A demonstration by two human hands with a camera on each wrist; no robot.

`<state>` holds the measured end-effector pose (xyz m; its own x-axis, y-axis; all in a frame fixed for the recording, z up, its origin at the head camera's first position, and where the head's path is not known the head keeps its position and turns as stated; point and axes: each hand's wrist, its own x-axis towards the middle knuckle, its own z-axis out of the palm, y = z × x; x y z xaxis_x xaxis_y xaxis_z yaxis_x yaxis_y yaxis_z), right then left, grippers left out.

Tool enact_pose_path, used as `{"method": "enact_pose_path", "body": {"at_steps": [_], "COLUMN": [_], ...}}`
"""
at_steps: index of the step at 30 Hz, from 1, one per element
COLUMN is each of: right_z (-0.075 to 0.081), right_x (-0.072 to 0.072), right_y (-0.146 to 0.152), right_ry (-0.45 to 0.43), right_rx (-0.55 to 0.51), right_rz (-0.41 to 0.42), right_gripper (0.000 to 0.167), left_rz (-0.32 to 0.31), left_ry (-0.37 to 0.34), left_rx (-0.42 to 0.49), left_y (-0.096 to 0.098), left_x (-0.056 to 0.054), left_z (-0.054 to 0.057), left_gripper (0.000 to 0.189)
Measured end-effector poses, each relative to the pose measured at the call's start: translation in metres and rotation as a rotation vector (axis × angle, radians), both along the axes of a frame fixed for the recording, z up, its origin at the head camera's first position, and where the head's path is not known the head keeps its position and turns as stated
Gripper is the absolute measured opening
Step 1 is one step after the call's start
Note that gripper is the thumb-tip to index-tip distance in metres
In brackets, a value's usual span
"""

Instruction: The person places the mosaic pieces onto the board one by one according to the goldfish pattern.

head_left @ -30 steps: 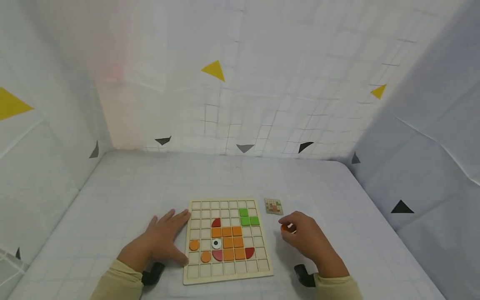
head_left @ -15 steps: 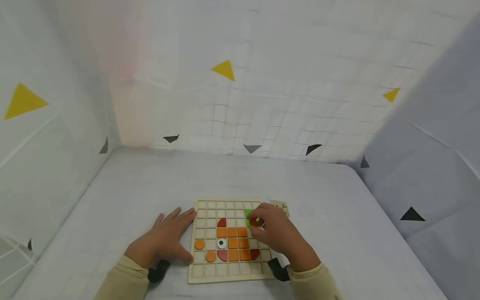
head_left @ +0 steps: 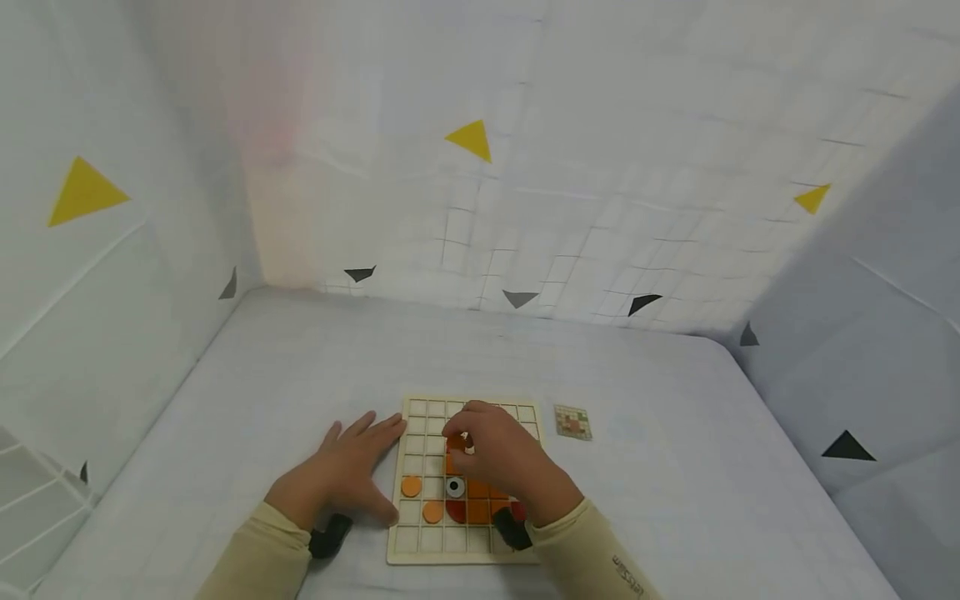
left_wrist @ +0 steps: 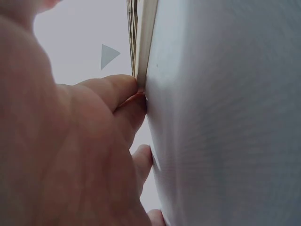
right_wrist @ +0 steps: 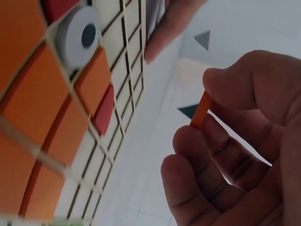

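A pale wooden grid board (head_left: 420, 546) lies on the table with coloured pieces in its cells. My left hand (head_left: 341, 471) has its fingers spread, with fingertips and thumb touching the board's left edge. Over the board, my right hand (head_left: 501, 458) pinches a thin orange piece (right_wrist: 202, 109) between thumb and fingers; it is seen edge-on in the right wrist view, so its outline is unclear. Below that hand are a white eye piece (head_left: 454, 487), orange square tiles (head_left: 478, 511) and a red piece (right_wrist: 104, 110). Two orange discs (head_left: 411, 486) sit in cells at the left. The green tiles are mostly hidden.
A small picture card (head_left: 573, 422) with a grid pattern lies right of the board. White sheets enclose the white table (head_left: 675, 467) at the back and sides. Black mounts (head_left: 330, 536) are on both wrists.
My right hand has moved left, from beside the board to above its middle, carrying the orange piece. The left hand stays at the board's edge. The head view has shifted slightly.
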<state>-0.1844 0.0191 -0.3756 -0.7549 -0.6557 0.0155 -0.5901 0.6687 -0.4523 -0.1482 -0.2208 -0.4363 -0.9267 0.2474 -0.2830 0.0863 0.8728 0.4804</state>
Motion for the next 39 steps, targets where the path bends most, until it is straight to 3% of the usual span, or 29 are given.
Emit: {"method": "enact_pose_path", "body": {"at_steps": [10, 22, 39], "right_z": [-0.007, -0.020, -0.029], "right_x": [-0.015, -0.029, -0.032], "right_y": [-0.036, -0.055, -0.064], "right_ry": [-0.010, -0.104, -0.033], "right_rx": [0.159, 0.240, 0.263], "right_rz": [0.063, 0.009, 0.034], "right_gripper": [0.021, 0.028, 0.027], "left_rz": [-0.013, 0.011, 0.005], "left_ry": [0.007, 0.002, 0.010], "left_rx": [0.019, 0.028, 0.032], "left_y": [-0.001, 0.001, 0.002], "left_x": [0.000, 0.000, 0.001], "left_z": [0.001, 0.003, 0.007], "left_gripper": [0.118, 0.118, 0.117]}}
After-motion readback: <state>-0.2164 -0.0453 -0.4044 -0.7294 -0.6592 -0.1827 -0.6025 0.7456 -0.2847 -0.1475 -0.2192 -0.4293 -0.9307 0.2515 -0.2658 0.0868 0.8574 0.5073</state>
